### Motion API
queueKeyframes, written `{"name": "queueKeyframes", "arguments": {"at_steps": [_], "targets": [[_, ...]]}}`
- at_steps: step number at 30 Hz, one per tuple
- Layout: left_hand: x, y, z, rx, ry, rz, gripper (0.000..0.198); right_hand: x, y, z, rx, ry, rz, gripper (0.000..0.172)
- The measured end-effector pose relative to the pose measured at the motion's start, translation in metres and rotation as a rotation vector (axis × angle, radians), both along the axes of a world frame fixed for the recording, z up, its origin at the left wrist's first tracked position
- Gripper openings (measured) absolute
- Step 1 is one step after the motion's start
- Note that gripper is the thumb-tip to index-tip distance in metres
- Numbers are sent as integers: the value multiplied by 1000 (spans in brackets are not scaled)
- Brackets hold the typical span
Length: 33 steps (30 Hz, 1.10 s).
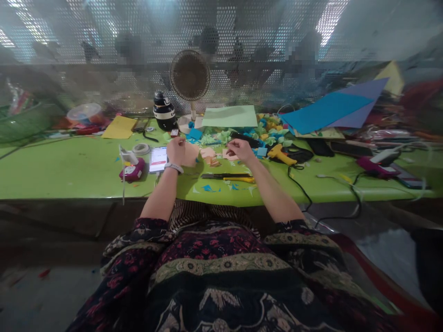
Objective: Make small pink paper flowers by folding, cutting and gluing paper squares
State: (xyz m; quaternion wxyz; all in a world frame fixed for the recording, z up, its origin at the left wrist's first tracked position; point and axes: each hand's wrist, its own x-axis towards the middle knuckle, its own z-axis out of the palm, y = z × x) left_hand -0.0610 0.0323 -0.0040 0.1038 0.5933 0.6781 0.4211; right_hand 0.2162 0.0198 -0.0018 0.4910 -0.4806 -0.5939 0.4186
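Note:
My left hand, fingers curled closed, is at the left edge of a peach paper sheet; anything inside it is hidden. A phone with a lit screen lies just left of that wrist. My right hand pinches with thumb and fingers over a peach paper piece; what sits in the pinch is too small to make out. Between the hands are cut peach pieces. Closer to me lie dark scissors, a yellow-handled cutter and blue paper scraps.
Behind the hands are a heap of green and yellow paper pieces, a light green sheet, a fan and a black bottle. To the right lie a yellow glue gun with cord and blue sheets. A tape roll is left.

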Motion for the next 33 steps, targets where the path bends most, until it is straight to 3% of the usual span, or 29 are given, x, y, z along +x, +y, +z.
{"name": "queueKeyframes", "arguments": {"at_steps": [10, 16, 19, 22, 26, 28, 31, 32, 33], "targets": [[1, 8, -7, 126, -152, -47, 14, -1, 2, -4, 2, -9, 18, 23], [11, 4, 2, 170, -805, -169, 11, -2, 1, -4, 30, -7, 19, 27], [14, 1, 7, 125, -995, -185, 9, -3, 0, -6, 99, -49, 32, 27], [18, -4, 8, 38, -961, -253, 25, -3, -3, -8, 165, -161, 70, 26], [21, -11, 9, -239, -853, -442, 59, -1, -8, -7, 192, -305, 153, 33], [22, -14, 8, -251, -851, -418, 63, -6, -12, -6, 263, -393, 221, 43], [24, -17, 8, -210, -853, -346, 58, -28, -22, -7, 489, -546, 414, 73], [24, -18, 8, -220, -847, -348, 56, -37, -26, -8, 566, -593, 470, 77], [25, -19, 7, -235, -833, -367, 55, -45, -30, -9, 616, -618, 524, 68]]}}
